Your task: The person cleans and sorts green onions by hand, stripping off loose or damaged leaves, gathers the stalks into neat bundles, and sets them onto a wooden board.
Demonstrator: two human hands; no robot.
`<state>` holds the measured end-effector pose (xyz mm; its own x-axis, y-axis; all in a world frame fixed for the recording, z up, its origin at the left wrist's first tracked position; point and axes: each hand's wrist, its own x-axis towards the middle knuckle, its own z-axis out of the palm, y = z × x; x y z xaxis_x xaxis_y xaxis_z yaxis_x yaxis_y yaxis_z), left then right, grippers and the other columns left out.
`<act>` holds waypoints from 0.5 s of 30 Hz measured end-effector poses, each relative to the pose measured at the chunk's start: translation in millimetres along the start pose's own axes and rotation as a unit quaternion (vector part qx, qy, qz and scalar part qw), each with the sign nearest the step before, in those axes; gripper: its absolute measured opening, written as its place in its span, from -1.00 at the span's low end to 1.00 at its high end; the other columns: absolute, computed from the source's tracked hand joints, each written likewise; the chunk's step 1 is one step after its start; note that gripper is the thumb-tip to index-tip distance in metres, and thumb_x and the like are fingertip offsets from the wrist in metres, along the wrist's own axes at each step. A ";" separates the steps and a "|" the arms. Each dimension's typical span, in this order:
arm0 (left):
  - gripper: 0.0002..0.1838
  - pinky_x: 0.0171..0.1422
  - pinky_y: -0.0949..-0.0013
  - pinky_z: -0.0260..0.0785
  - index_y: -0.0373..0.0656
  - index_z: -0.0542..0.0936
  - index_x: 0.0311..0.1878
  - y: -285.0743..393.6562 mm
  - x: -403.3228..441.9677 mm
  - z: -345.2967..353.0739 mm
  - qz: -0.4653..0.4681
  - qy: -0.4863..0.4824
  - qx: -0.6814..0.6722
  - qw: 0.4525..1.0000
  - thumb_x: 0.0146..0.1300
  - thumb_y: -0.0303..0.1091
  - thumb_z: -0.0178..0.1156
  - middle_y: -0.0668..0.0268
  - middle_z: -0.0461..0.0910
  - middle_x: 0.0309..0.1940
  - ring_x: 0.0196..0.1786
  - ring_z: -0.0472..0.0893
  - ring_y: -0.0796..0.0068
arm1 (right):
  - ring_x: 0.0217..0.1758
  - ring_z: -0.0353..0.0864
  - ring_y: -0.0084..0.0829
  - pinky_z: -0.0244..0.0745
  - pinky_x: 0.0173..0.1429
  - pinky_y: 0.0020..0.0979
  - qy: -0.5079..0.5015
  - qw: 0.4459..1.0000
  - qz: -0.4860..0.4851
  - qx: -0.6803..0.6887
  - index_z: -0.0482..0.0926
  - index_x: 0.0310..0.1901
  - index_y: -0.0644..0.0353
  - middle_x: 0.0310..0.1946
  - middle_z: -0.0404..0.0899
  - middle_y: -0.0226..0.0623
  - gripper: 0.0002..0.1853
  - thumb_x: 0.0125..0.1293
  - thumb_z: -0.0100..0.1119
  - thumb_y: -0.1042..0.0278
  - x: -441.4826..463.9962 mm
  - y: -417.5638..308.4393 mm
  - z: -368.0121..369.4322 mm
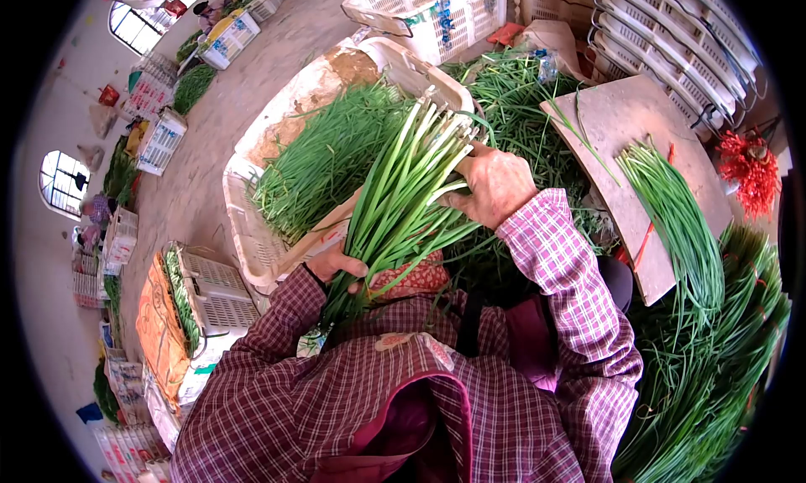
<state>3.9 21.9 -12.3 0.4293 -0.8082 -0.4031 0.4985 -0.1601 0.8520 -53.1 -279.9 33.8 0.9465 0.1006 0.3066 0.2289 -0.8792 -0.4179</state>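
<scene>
A thick bunch of long green stalks (395, 198) with white root ends lies slantwise across my lap. My left hand (334, 263) is wrapped round its lower, leafy part. At the white ends, my right hand (494, 183) pinches some stalks between thumb and fingers. Behind the bunch, a crate (239, 223) holds loose green stalks (327, 147). On a tilted board (596, 118) to the right rests a smaller bunch (672, 206), with a red tie beside it.
Loose greens (520, 88) are heaped beyond my right hand. A large pile of greens (705, 391) lies at the lower right. Red ties (747, 168) hang at the right. Stacked crates (672, 46) stand behind the board, and another crate (222, 294) at the left.
</scene>
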 end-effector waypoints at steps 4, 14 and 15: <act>-0.34 -0.74 0.53 0.28 -0.31 0.41 0.14 -0.2 2.2 1.2 0.037 0.004 0.041 0.998 -0.11 -0.36 0.36 0.09 0.58 -0.51 -0.69 0.49 0.48 | -0.24 0.63 -0.10 0.54 -0.15 -0.16 -0.024 1.000 0.013 0.008 0.64 -0.25 0.16 -0.22 0.56 -0.06 -0.63 -0.01 0.37 0.07 1.5 2.8 -1.2; -0.32 -0.74 0.52 0.30 -0.32 0.40 0.14 -2.4 2.7 -2.7 0.042 -0.004 0.024 0.999 -0.12 -0.37 0.36 0.05 0.58 -0.47 -0.67 0.50 0.45 | -0.28 0.66 -0.17 0.54 -0.18 -0.19 -0.095 0.995 0.014 -0.040 0.64 -0.41 0.19 -0.44 0.64 -0.14 -0.61 0.01 0.37 -0.02 6.9 0.4 8.4; -0.32 -0.73 0.51 0.31 -0.32 0.39 0.15 -2.1 1.8 -2.2 0.043 0.004 0.027 0.999 -0.12 -0.38 0.35 0.04 0.58 -0.46 -0.66 0.51 0.44 | -0.28 0.66 -0.16 0.54 -0.18 -0.19 -0.099 0.994 0.015 -0.037 0.64 -0.41 0.19 -0.44 0.64 -0.15 -0.63 0.01 0.37 -0.01 7.0 -0.1 9.8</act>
<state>5.3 22.1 -15.6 0.4746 -0.8159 -0.3302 0.4191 -0.1204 0.8999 -44.2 -274.6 27.7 0.9807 0.1562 0.1176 0.1886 -0.9145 -0.3580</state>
